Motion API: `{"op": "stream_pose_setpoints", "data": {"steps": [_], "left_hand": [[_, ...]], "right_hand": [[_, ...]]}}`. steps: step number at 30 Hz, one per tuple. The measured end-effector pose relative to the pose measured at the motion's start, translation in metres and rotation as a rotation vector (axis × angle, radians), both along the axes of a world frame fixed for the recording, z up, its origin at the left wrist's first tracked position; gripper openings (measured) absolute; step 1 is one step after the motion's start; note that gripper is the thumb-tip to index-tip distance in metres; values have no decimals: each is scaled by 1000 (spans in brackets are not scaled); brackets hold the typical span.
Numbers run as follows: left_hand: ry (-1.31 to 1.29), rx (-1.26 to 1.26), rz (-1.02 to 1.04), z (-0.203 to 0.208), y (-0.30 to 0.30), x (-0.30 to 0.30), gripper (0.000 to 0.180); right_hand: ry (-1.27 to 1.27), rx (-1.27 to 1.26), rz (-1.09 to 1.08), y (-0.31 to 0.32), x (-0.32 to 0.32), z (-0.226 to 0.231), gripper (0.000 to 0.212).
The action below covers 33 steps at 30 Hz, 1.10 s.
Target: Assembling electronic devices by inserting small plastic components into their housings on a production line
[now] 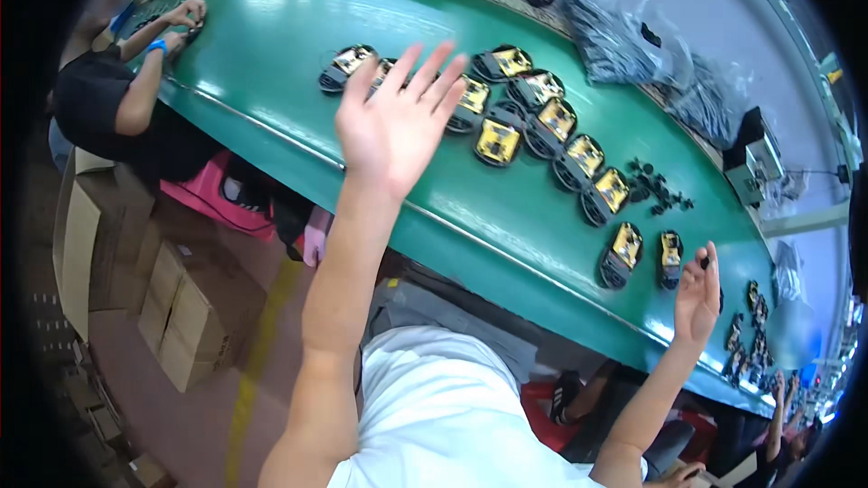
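My left hand (pixel 391 131) is raised over the green worktable, palm showing and fingers spread, with nothing in it. It covers part of a row of open black rounded housings with yellow inner parts, such as the housing (pixel 498 141) just to its right. Further right, my right hand (pixel 696 303) is up with its fingers partly curled. A small black part (pixel 704 263) shows at its fingertips and seems pinched there. Close beside that hand lie two more black-and-yellow housings, one (pixel 670 259) nearly touching it in the picture and another (pixel 621 255) to the left.
Small loose black parts (pixel 658 188) lie on the green table (pixel 271 45). Plastic-bagged grey pieces (pixel 615 32) line its far edge, near a grey box-shaped device (pixel 752 167). A co-worker's hands (pixel 185 18) are at the left end. Cardboard boxes (pixel 194 316) stand on the floor.
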<state>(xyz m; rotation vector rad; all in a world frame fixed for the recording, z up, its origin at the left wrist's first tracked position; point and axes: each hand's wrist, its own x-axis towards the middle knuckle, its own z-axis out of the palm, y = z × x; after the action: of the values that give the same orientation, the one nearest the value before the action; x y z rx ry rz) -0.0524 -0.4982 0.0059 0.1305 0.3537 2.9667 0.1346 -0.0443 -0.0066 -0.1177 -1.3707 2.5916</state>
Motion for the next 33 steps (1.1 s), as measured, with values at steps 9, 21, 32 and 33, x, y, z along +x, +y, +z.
{"op": "stream_pose_setpoints", "data": {"steps": [9,21,32,33], "left_hand": [[-101,116,471,-27,-124,9,79],[1125,-1322,-357,1,129,55,20],[718,-1126,-738,-18,176,86,26],[685,-1099,-780,-19,176,83,27]], "right_hand": [[93,49,57,38,53,-33,49],[40,518,-291,-91,2,-1,33],[271,973,-363,-113,25,-28,31],[274,970,-356,-116,24,-27,31]]}}
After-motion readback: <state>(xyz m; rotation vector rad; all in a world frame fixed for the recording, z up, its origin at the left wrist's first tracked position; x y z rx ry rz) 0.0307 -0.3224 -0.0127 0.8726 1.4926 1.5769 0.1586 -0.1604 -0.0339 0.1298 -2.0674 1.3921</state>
